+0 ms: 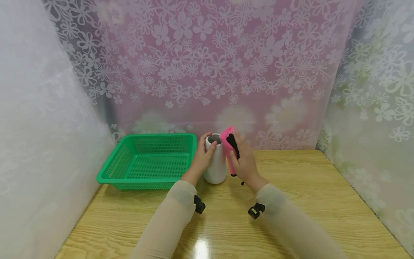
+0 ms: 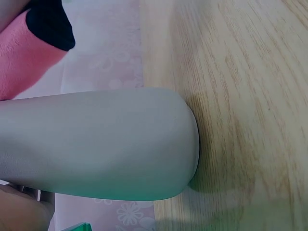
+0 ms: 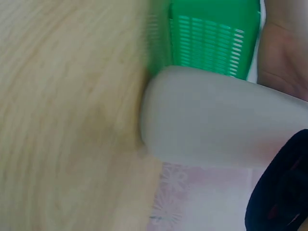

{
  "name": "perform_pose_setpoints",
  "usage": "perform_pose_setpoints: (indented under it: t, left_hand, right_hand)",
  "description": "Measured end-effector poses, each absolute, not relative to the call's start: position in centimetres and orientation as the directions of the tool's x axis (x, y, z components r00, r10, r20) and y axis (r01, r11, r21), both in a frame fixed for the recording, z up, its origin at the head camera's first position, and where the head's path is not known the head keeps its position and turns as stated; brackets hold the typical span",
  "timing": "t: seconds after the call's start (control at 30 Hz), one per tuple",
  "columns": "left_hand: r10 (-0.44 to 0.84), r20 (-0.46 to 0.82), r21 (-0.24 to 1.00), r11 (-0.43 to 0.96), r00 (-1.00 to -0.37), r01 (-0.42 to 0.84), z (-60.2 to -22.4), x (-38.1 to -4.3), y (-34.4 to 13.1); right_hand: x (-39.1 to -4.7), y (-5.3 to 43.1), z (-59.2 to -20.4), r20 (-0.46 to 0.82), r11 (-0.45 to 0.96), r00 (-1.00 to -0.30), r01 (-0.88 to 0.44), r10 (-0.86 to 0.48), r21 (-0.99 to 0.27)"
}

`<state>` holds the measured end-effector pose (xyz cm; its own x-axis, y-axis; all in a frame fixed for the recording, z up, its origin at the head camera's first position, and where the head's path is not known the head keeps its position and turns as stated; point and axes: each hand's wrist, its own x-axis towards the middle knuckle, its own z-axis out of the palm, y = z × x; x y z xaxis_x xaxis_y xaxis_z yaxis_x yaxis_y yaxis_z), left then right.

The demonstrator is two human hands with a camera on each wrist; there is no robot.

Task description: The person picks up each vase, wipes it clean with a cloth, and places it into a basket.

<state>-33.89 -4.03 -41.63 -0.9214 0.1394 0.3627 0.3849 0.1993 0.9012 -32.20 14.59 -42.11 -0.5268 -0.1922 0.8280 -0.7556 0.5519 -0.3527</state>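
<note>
A tall white vase (image 1: pixel 216 163) with a grey inside stands upright on the table. My left hand (image 1: pixel 203 153) grips it near the rim from the left, thumb at the front. In my right hand (image 1: pixel 245 160) is a soft pink and black cloth-like item (image 1: pixel 230 144), held up by the vase's right side near the rim. The left wrist view shows the vase's smooth body (image 2: pixel 110 144) and the item's fuzzy pink face (image 2: pixel 29 57) beside it. Its black part (image 3: pixel 284 187) overlaps the vase in the right wrist view. My fingers and palm hide some of the item.
A green perforated plastic basket (image 1: pixel 158 182) sits left of the vase, close to my left hand. Under everything lies a wood-grain table (image 1: pixel 291 183). A pink floral curtain (image 1: pixel 200 72) hangs behind it, with pale sheets (image 1: pixel 372 118) at the sides.
</note>
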Motion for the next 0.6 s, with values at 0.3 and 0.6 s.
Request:
perform_pose_setpoints:
  t: [0.3,0.6]
  left_hand:
    - [0.138,0.36,0.9,0.208,-0.923,0.383,-41.8,-34.0,-4.1]
    - [0.136,0.352,0.903,0.211,-0.926,0.375,-41.7,-34.0,-4.0]
  right_hand:
    - [-32.3,13.0,-43.2,0.82,0.549,-0.551,-0.739,-0.156,-0.391]
    - [-32.1,12.0,-43.5,0.791,0.589,-0.595,-0.693,-0.141,-0.416]
